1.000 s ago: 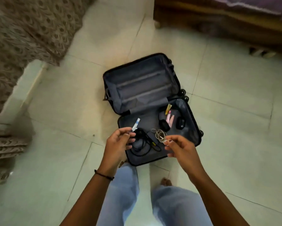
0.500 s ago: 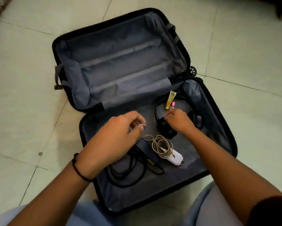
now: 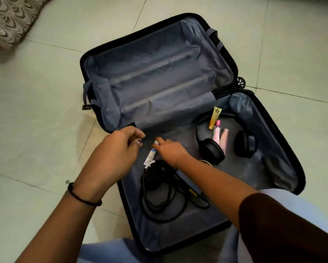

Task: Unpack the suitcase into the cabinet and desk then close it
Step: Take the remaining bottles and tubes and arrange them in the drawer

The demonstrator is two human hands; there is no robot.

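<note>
The black suitcase (image 3: 284,141) lies open on the floor, and its grey-lined lid half (image 3: 159,73) holds nothing. In the near half are black headphones (image 3: 212,150), a yellow tube (image 3: 214,118), two pink tubes (image 3: 221,137), a coiled black cable with its adapter (image 3: 159,194) and a small white tube with a blue cap (image 3: 150,158). My left hand (image 3: 117,154) hovers over the near half's left rim, fingers loosely curled, nothing in it. My right hand (image 3: 169,150) reaches across with straight fingers and touches the white tube's cap end. My right arm hides the white charger.
Pale floor tiles (image 3: 36,111) surround the suitcase. A patterned cloth (image 3: 11,18) hangs at the top left. My knees in light jeans (image 3: 110,251) are at the bottom edge, close to the suitcase's near rim.
My right hand has left the pink tubes and moved left to the white tube, which now lies in the suitcase. My left hand stays near the left rim. The view has come closer.
</note>
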